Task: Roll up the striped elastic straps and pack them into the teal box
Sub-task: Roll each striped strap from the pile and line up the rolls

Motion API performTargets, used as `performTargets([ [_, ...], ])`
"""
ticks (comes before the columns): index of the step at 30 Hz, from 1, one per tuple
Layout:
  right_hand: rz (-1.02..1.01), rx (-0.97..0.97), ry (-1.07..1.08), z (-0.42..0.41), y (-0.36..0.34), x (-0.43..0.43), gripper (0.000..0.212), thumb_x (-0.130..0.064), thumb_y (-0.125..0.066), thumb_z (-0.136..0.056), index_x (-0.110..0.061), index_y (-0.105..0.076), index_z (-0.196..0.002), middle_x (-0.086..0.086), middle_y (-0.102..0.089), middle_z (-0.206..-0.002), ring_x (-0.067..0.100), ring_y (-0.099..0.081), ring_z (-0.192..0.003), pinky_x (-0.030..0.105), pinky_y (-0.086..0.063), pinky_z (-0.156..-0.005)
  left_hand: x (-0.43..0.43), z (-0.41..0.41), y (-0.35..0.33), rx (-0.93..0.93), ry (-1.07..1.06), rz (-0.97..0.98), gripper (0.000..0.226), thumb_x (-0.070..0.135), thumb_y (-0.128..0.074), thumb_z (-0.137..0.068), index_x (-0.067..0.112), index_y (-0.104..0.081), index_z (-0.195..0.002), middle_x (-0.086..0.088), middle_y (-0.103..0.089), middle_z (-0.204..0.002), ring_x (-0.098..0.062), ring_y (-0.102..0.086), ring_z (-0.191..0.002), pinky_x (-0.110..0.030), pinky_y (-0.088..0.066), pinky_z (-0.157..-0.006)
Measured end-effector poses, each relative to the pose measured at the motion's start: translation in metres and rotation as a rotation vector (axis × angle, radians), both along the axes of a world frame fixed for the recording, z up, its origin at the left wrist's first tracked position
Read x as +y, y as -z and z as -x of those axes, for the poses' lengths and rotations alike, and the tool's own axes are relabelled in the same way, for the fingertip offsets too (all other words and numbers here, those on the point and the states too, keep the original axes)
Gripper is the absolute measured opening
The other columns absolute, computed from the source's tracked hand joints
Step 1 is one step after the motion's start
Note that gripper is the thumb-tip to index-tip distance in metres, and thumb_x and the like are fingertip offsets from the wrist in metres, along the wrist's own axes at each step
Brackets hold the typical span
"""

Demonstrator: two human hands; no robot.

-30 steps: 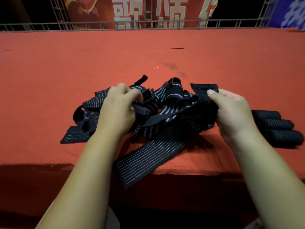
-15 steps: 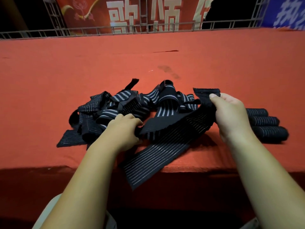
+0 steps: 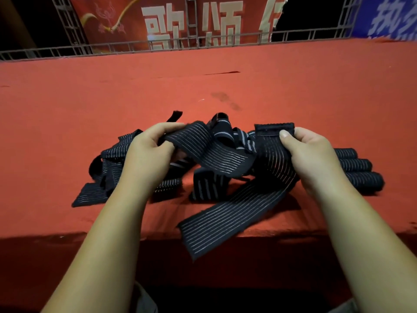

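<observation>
A black elastic strap with thin white stripes [image 3: 216,154] is stretched between my hands above a tangled pile of similar straps [image 3: 112,168]. My left hand [image 3: 149,154] grips one part of it. My right hand [image 3: 309,154] pinches the other part under the thumb, just below the strap's plain black end patch [image 3: 274,129]. A long tail of strap [image 3: 228,220] runs from under my right hand down over the table's front edge. Three rolled straps [image 3: 356,170] lie side by side behind my right hand. No teal box is in view.
The straps lie on a table under a red cloth [image 3: 225,86], whose front edge [image 3: 67,234] is close to me. A metal rail [image 3: 203,42] and a red banner with white characters [image 3: 180,19] stand beyond the far edge.
My left hand has lifted a stretch of the strap up out of the pile and away from the table edge. My right hand has kept its hold near the strap's end.
</observation>
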State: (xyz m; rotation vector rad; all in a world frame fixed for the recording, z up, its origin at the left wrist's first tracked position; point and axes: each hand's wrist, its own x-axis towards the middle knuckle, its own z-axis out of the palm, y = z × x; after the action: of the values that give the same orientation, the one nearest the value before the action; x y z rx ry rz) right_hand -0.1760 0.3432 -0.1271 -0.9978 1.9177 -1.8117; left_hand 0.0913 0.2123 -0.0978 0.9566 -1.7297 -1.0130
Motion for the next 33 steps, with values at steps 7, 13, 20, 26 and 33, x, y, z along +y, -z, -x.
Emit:
performTargets([
  [7, 0.128, -0.143, -0.158, -0.01, -0.026, 0.028, 0.021, -0.021, -0.061, -0.108, -0.015, -0.08, -0.104, 0.009, -0.082, -0.1, 0.021, -0.073, -0.087, 0.039, -0.052, -0.08, 0.012, 0.002, -0.028, 0.384, 0.201, -0.205, 0.048, -0.001, -0.046, -0.091, 0.012, -0.082, -0.12, -0.019, -0.07, -0.098, -0.032, -0.056, -0.077, -0.022, -0.05, -0.07],
  [13, 0.07, -0.175, -0.584, -0.028, -0.059, 0.08, 0.027, -0.019, -0.062, -0.103, -0.008, -0.077, -0.123, 0.019, -0.077, -0.124, 0.032, -0.075, -0.113, 0.04, -0.059, -0.097, 0.044, 0.007, -0.065, 0.422, 0.15, -0.105, 0.03, 0.0, -0.062, -0.105, 0.018, -0.082, -0.119, -0.007, -0.083, -0.111, -0.021, -0.08, -0.101, -0.028, -0.063, -0.079],
  [20, 0.068, 0.067, -0.491, -0.049, -0.104, 0.112, 0.023, -0.02, -0.063, -0.106, -0.024, -0.08, -0.121, 0.004, -0.081, -0.118, 0.016, -0.075, -0.109, 0.039, -0.052, -0.104, 0.084, 0.005, -0.111, 0.333, 0.226, 0.029, 0.034, -0.003, -0.066, -0.1, 0.02, -0.083, -0.117, -0.002, -0.084, -0.106, -0.018, -0.081, -0.099, -0.032, -0.064, -0.084],
  [26, 0.178, 0.07, -0.486, -0.077, -0.126, 0.111, 0.021, -0.017, -0.061, -0.108, -0.015, -0.079, -0.117, 0.005, -0.081, -0.117, 0.014, -0.074, -0.107, 0.025, -0.057, -0.094, 0.104, 0.008, -0.129, 0.269, 0.305, 0.027, 0.022, 0.008, -0.068, -0.103, 0.015, -0.082, -0.119, -0.007, -0.083, -0.11, -0.027, -0.079, -0.109, -0.051, -0.06, -0.106],
  [33, 0.224, 0.016, -0.45, -0.093, -0.124, 0.097, 0.021, -0.019, -0.062, -0.108, -0.016, -0.08, -0.12, 0.002, -0.081, -0.117, 0.014, -0.076, -0.109, 0.024, -0.059, -0.089, 0.112, 0.005, -0.126, 0.33, 0.398, -0.019, 0.02, 0.014, -0.073, -0.103, 0.008, -0.082, -0.119, -0.013, -0.082, -0.113, -0.029, -0.079, -0.112, -0.048, -0.057, -0.11],
])
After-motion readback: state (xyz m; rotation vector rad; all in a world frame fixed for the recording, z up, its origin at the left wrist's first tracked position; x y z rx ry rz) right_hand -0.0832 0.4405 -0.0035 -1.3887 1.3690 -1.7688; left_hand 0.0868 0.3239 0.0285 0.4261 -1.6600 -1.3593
